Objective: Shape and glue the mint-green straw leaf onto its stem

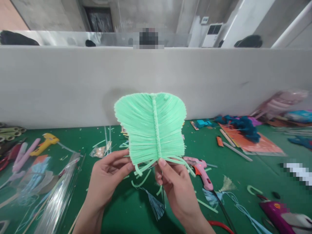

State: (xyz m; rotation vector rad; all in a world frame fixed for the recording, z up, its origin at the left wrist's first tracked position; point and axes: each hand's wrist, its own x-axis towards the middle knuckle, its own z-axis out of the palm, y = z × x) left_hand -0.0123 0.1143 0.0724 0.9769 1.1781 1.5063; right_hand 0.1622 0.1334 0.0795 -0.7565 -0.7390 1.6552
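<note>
A mint-green fan-shaped piece made of fuzzy pipe cleaners (151,126) is held upright over the green table, with a braided rib down its middle and loose ends hanging at the bottom. My left hand (109,175) pinches its lower left edge between thumb and fingers. My right hand (175,185) grips the base of the rib at the lower middle. A light-blue tassel (156,206) dangles below my hands.
A pink glue gun (201,170) lies right of my hands, a yellow glue gun (46,143) at the left. Clear plastic sleeves (56,198), green scraps, blue and pink craft material (241,126) and a purple tool (280,213) litter the green table (243,175). A grey partition (48,84) stands behind.
</note>
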